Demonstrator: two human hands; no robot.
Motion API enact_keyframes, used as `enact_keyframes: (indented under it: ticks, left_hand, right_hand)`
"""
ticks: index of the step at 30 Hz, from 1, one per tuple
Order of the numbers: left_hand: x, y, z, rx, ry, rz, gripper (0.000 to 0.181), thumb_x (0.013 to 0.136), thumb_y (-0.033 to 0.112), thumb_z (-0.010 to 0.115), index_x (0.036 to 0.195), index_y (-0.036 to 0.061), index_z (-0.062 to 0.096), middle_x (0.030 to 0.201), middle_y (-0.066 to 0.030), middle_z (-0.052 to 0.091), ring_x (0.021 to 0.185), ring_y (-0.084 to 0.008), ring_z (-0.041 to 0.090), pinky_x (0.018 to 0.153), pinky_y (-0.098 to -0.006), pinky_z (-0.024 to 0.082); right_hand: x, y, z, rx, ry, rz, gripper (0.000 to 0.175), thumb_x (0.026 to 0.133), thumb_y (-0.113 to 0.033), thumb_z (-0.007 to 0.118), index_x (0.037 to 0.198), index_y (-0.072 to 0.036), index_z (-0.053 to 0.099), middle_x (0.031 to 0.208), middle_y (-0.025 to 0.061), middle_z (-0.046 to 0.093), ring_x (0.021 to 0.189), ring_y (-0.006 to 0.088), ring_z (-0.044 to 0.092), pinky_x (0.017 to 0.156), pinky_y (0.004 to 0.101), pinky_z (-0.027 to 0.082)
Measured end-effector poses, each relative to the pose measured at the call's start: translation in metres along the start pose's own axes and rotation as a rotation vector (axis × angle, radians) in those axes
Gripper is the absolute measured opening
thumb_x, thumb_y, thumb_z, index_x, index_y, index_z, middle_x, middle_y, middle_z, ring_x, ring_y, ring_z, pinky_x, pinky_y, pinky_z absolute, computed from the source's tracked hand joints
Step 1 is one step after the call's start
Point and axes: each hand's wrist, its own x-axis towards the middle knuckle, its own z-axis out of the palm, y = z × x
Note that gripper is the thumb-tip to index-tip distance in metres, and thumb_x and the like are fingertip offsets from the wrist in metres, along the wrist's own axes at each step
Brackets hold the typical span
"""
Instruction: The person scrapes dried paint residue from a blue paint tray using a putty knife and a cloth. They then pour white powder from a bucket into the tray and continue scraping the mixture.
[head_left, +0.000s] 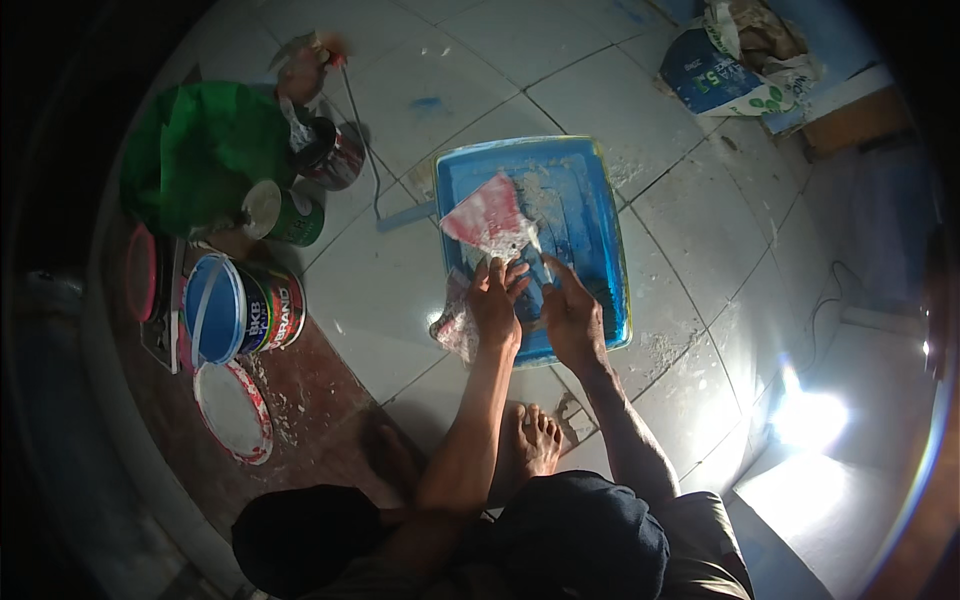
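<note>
My left hand (496, 307) grips the near end of a pink-and-white smeared, fan-shaped sheet (484, 214) over a blue paint tray (618, 285). Its exact material is unclear. A second crumpled pinkish piece (454, 324) hangs over the tray's left edge beside that hand; whether the two pieces join is hidden. In my right hand (574, 311) is a narrow, whitish-smeared tool (535, 244), its tip touching the sheet's right edge. Its far end reaches the whitish paste on the sheet. Pale residue and dark wet patches mark the tray's inside.
A person in green (214, 150) is at the left, a blurred hand (304, 75) at a paint roller's (360, 127) red handle. Nearby stand paint cans (334, 157), a green can (296, 217) and a paint bucket (274, 307). A torn sack (720, 71) and bright lamp (810, 420) are right.
</note>
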Motion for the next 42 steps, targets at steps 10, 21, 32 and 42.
enact_keyframes:
  ticks: [10,21,32,42]
  left_hand:
    - [0.031,-0.039,-0.005,0.366,0.202,0.353,0.018,0.097,0.008,0.055,0.095,-0.0043,0.067,0.076,-0.0056,0.064,0.07,-0.0106,0.055,0.066,-0.0308,0.046]
    - [0.029,-0.043,-0.006,0.403,0.233,0.385,0.022,0.097,0.014,0.053,0.093,-0.0041,0.066,0.081,-0.0111,0.069,0.07,-0.0132,0.059,0.063,-0.0319,0.046]
    - [0.02,-0.037,-0.001,0.456,0.187,0.352,0.022,0.1,0.014,0.053,0.095,-0.0053,0.063,0.091,-0.0119,0.071,0.081,-0.0155,0.065,0.067,-0.0317,0.051]
    - [0.019,-0.04,0.001,0.309,0.203,0.336,0.017,0.098,0.009,0.055,0.093,-0.0046,0.063,0.088,-0.0116,0.071,0.081,-0.0168,0.068,0.063,-0.0286,0.053]
  right_hand:
    - [0.032,0.005,0.013,-0.444,-0.145,-0.078,0.045,0.096,-0.022,0.052,0.14,-0.015,0.054,0.098,0.0245,0.07,0.094,0.0444,0.068,0.078,0.0525,0.054]
    - [0.053,-0.019,0.015,-0.452,-0.183,-0.054,0.043,0.096,-0.021,0.051,0.138,-0.012,0.056,0.097,0.024,0.07,0.091,0.0432,0.069,0.075,0.052,0.054]
    - [0.054,-0.013,0.014,-0.538,-0.204,-0.061,0.049,0.093,-0.026,0.057,0.14,-0.011,0.053,0.102,0.0236,0.07,0.094,0.0445,0.068,0.077,0.0518,0.056]
    - [0.066,-0.001,0.008,-0.608,-0.233,-0.166,0.05,0.091,-0.019,0.058,0.141,-0.012,0.053,0.104,0.0249,0.07,0.094,0.0443,0.069,0.078,0.0516,0.057]
